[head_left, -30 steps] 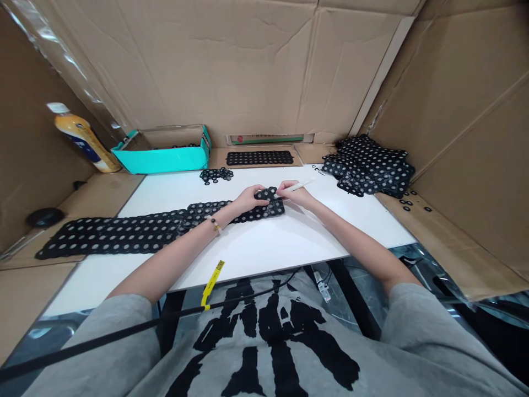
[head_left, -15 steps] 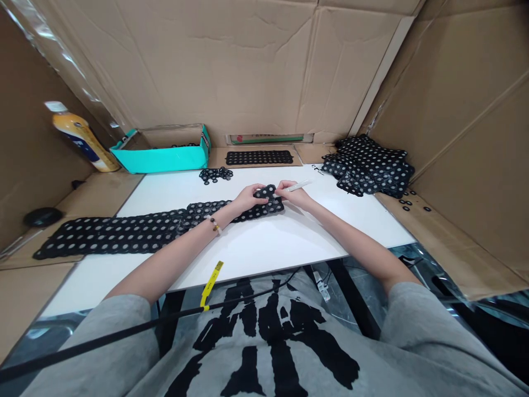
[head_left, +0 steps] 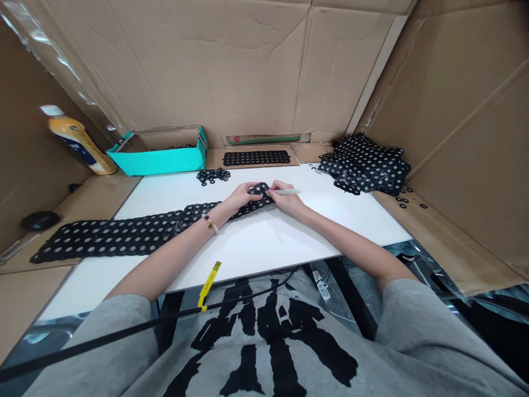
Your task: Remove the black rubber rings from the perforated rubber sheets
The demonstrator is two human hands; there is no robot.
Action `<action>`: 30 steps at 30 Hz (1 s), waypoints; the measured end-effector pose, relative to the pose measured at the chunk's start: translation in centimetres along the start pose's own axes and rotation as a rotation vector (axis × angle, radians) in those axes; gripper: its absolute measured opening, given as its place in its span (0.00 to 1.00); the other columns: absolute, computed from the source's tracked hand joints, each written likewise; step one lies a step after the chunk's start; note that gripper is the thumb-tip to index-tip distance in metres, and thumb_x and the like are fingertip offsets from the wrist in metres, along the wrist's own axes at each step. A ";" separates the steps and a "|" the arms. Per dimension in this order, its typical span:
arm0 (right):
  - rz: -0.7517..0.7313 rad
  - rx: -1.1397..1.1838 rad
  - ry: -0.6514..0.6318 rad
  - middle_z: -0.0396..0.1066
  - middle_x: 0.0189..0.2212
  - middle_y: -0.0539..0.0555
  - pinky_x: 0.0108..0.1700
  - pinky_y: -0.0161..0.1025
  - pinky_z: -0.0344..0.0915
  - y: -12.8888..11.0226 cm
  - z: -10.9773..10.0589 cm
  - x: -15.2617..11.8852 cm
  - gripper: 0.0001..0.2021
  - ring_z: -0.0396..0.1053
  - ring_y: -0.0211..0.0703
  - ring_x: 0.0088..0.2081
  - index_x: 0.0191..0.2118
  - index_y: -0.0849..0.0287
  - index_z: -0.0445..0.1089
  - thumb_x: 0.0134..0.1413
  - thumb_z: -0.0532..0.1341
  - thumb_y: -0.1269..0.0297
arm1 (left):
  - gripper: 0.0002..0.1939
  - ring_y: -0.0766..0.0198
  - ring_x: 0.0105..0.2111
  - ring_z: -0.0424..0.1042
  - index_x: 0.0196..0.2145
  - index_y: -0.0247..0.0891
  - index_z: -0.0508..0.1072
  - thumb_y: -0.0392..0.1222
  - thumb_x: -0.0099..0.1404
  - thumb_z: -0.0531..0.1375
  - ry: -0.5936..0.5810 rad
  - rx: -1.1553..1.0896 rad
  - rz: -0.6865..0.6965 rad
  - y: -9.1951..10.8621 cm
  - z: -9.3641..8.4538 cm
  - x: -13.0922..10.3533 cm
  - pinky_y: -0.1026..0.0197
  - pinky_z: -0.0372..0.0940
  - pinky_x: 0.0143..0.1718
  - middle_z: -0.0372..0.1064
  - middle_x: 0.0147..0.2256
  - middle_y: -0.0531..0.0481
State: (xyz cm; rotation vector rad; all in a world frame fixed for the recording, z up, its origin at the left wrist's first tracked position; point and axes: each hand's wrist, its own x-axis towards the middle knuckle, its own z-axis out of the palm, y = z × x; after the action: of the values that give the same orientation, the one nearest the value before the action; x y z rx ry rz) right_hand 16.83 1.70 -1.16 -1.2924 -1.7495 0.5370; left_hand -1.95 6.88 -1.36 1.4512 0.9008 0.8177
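Observation:
A long black strip (head_left: 119,236) dotted with pale round spots runs across the white tabletop (head_left: 248,242) from the far left to the middle. Its right end is pinched in my left hand (head_left: 242,197), thumb on top, and the tip is raised and folded. Closed around a slim whitish pen-like tool (head_left: 288,192) is my right hand (head_left: 286,199). The tool's left end is close to the strip's end; whether it touches cannot be made out. A beaded bracelet circles my left wrist.
A turquoise-sided box (head_left: 159,161) and an orange bottle (head_left: 78,140) stand back left. Small black rings (head_left: 212,176) lie near the box. A short dotted strip (head_left: 257,158) is at the back. Dotted pieces (head_left: 366,164) are heaped at right. Cardboard walls (head_left: 248,66) surround the table.
Both hands have shifted slightly left with the strip's end. The tool now lies flatter, its outer end lower. The whole view has also moved a little.

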 end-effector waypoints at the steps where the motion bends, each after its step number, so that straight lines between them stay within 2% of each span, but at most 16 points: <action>1: -0.001 -0.001 0.002 0.69 0.24 0.48 0.33 0.36 0.55 0.1 0.0 0.1 0.08 0.63 0.40 0.29 0.26 0.56 0.63 0.53 0.57 0.61 | 0.34 0.55 0.42 0.73 0.46 0.34 0.73 0.41 0.39 0.73 0.002 -0.004 0.001 0.0 0.0 0.0 0.51 0.63 0.51 0.76 0.42 0.46; 6: 0.004 -0.020 -0.008 0.69 0.25 0.48 0.33 0.37 0.55 0.4 0.3 0.2 0.07 0.64 0.40 0.29 0.27 0.56 0.64 0.54 0.56 0.60 | 0.39 0.55 0.41 0.73 0.50 0.32 0.71 0.41 0.39 0.74 -0.007 -0.007 -0.026 -0.1 0.0 0.1 0.51 0.64 0.50 0.76 0.39 0.45; 9: -0.010 -0.025 -0.010 0.69 0.25 0.49 0.34 0.37 0.56 0.4 0.2 0.3 0.07 0.64 0.40 0.29 0.28 0.56 0.65 0.54 0.57 0.60 | 0.38 0.56 0.41 0.73 0.52 0.33 0.69 0.42 0.42 0.72 0.008 0.040 -0.002 -0.3 -0.3 0.3 0.53 0.64 0.49 0.76 0.39 0.45; 12: 0.018 0.042 -0.014 0.68 0.24 0.49 0.34 0.37 0.56 0.8 -0.5 0.6 0.08 0.63 0.40 0.29 0.26 0.57 0.65 0.51 0.58 0.60 | 0.28 0.55 0.43 0.72 0.47 0.35 0.73 0.44 0.47 0.70 0.070 0.244 0.089 -0.7 -0.7 0.5 0.54 0.63 0.49 0.76 0.40 0.45; 14: 0.110 0.133 -0.048 0.67 0.23 0.49 0.32 0.37 0.56 1.2 -1.1 0.8 0.08 0.62 0.39 0.28 0.24 0.57 0.65 0.47 0.60 0.60 | 0.19 0.54 0.42 0.72 0.39 0.36 0.76 0.45 0.50 0.68 0.132 0.417 0.132 -0.9 -1.0 0.5 0.54 0.63 0.49 0.76 0.39 0.45; 16: 0.234 0.269 -0.110 0.66 0.22 0.49 0.31 0.36 0.57 1.6 -1.5 1.1 0.09 0.62 0.39 0.27 0.24 0.58 0.65 0.44 0.62 0.59 | 0.14 0.54 0.40 0.72 0.33 0.37 0.76 0.48 0.52 0.67 0.171 0.505 0.144 -1.1 -1.0 0.5 0.54 0.63 0.48 0.76 0.36 0.45; 18: 0.306 0.398 -0.130 0.65 0.22 0.48 0.30 0.36 0.57 1.8 -1.7 1.2 0.10 0.61 0.38 0.26 0.24 0.58 0.65 0.42 0.63 0.57 | 0.14 0.55 0.39 0.71 0.32 0.37 0.75 0.49 0.52 0.66 0.167 0.498 0.160 -1.2 -0.9 0.4 0.54 0.63 0.47 0.76 0.34 0.47; 20: 0.301 0.450 -0.103 0.65 0.22 0.48 0.30 0.36 0.56 1.7 -1.4 1.1 0.11 0.60 0.37 0.26 0.24 0.58 0.65 0.41 0.64 0.56 | 0.15 0.56 0.39 0.71 0.33 0.37 0.75 0.51 0.52 0.65 0.134 0.453 0.192 -1.2 -0.6 0.3 0.54 0.63 0.46 0.76 0.34 0.47; 24: 0.204 0.377 -0.061 0.64 0.22 0.47 0.30 0.35 0.54 1.2 -0.7 0.8 0.10 0.59 0.37 0.27 0.24 0.58 0.65 0.43 0.62 0.57 | 0.16 0.56 0.39 0.71 0.32 0.37 0.75 0.51 0.50 0.67 0.075 0.358 0.220 -1.4 0.1 0.2 0.54 0.62 0.49 0.76 0.35 0.47; 27: 0.153 0.310 -0.055 0.64 0.22 0.47 0.31 0.35 0.54 1.1 -0.6 0.7 0.09 0.60 0.37 0.28 0.23 0.58 0.64 0.45 0.61 0.59 | 0.17 0.56 0.40 0.71 0.32 0.37 0.75 0.51 0.48 0.68 0.062 0.287 0.181 -1.4 0.3 0.1 0.53 0.61 0.50 0.76 0.36 0.47; 30: 0.129 0.281 -0.058 0.66 0.24 0.48 0.33 0.36 0.55 1.0 -0.9 0.5 0.09 0.61 0.38 0.29 0.25 0.58 0.65 0.47 0.60 0.58 | 0.20 0.56 0.41 0.71 0.38 0.38 0.74 0.49 0.48 0.69 0.041 0.210 0.124 -1.2 0.3 -0.1 0.53 0.61 0.49 0.76 0.37 0.48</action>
State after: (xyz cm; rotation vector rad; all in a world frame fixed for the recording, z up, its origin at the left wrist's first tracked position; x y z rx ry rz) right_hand 18.02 2.41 -1.22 -1.2037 -1.5769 0.8690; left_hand -1.84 6.70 -2.55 1.6921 0.9573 0.8670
